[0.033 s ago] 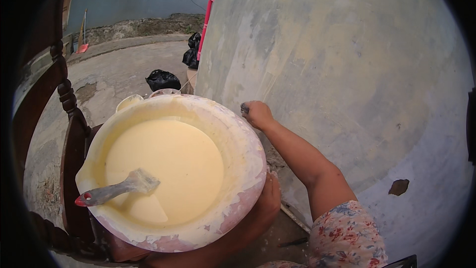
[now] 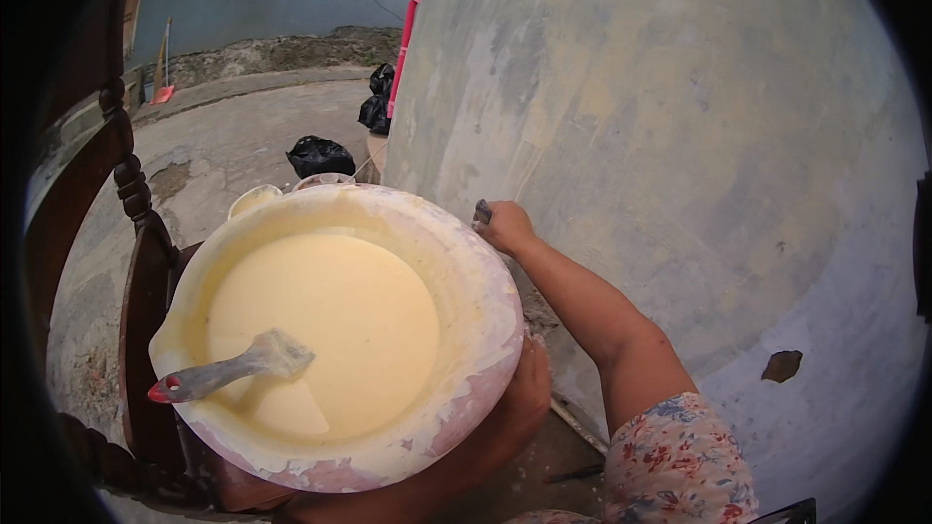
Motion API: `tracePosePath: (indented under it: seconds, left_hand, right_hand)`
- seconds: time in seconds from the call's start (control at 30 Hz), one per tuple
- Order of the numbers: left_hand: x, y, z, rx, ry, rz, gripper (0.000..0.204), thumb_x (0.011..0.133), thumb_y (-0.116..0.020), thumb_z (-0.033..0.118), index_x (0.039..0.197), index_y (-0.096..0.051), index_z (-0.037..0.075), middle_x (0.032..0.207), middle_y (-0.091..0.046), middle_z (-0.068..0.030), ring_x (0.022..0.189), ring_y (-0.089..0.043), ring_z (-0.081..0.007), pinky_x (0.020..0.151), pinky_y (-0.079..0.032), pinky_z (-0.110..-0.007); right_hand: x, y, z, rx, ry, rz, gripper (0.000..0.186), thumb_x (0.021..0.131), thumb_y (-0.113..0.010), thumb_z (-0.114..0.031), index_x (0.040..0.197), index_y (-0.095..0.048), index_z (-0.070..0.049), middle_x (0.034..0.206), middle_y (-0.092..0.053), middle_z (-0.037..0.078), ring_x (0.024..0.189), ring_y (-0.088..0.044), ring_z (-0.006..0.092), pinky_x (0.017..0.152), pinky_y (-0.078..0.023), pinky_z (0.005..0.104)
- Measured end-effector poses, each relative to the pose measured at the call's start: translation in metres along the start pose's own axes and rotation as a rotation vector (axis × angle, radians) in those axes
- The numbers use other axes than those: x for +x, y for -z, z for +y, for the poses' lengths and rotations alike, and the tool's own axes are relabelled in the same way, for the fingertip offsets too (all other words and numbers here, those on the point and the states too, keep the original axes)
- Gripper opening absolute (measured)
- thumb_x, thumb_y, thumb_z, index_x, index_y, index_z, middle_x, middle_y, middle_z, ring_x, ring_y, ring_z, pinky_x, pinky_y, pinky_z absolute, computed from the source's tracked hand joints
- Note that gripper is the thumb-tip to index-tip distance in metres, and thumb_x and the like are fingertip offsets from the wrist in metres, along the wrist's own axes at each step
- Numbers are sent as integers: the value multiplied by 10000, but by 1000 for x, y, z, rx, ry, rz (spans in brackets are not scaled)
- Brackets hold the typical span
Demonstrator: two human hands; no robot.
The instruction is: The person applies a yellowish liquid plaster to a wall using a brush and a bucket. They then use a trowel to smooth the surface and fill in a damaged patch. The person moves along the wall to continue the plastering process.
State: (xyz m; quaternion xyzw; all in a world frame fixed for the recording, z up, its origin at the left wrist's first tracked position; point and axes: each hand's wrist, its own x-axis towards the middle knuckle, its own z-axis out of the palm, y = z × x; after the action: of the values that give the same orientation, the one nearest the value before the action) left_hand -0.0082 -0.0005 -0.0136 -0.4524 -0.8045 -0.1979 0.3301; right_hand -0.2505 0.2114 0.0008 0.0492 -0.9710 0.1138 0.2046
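My right hand [image 2: 507,228] is closed around a small dark grey, handle-like thing [image 2: 482,212], close against the patchy grey-yellow wall [image 2: 670,155]. Most of that piece is hidden by my fist. My left arm passes beneath a large paint-crusted basin [image 2: 495,301], and my left hand [image 2: 529,378] shows at the basin's right side, its fingers largely hidden. Pale yellow liquid paint [image 2: 359,301] fills much of the basin. Across its left rim lies a paintbrush [image 2: 228,369] with a grey, red-tipped handle, its bristle end over the paint; neither hand touches it.
A dark wooden chair [image 2: 146,330] stands at the left, by the basin. Behind the basin are small pale containers [image 2: 254,199] and a black plastic bag [image 2: 320,155]. Farther back are more black bags [image 2: 377,112], a pink pole [image 2: 403,53] and a red dustpan [image 2: 162,94].
My right hand has turned slightly, and a little more of the dark grey thing shows. The basin, paintbrush and left hand look the same.
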Motion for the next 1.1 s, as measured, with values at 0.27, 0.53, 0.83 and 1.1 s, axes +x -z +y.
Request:
tracePosePath:
  seconds: [0.27,0.53,0.83,1.1]
  left_hand:
    - [8,-7,11,40,48,74,403,798,-538,11,1150,-568,-183,1104,-606,-356,1074,-634,-460,970,-495,-505]
    - [7,-5,14,49,73,138,368,801,-544,1,1123,-584,-172,1109,-612,-353,1052,-648,-447,961,-503,-499]
    - [7,-14,9,27,-31,82,381,798,-555,37,1120,-585,-165,1113,-610,-350,1075,-634,-444,994,-471,-520]
    - [3,-12,3,12,1,75,413,790,-562,57,1133,-574,-173,1135,-597,-355,1082,-622,-449,1010,-453,-538]
  right_hand:
    - [62,144,-1,-208,220,441,157,809,-704,-164,957,-687,-115,954,-690,120,916,-650,346,770,-524,453]
    - [64,249,-30,-783,485,919,80,754,-623,-60,789,-674,-109,911,-635,97,841,-650,289,733,-544,383]
    - [-85,83,25,-376,316,194,109,759,-663,-89,864,-692,-83,941,-653,133,851,-651,323,728,-530,430]
    - [-89,167,21,49,24,261,192,787,-743,-121,975,-708,-102,911,-705,137,856,-666,347,757,-529,419]
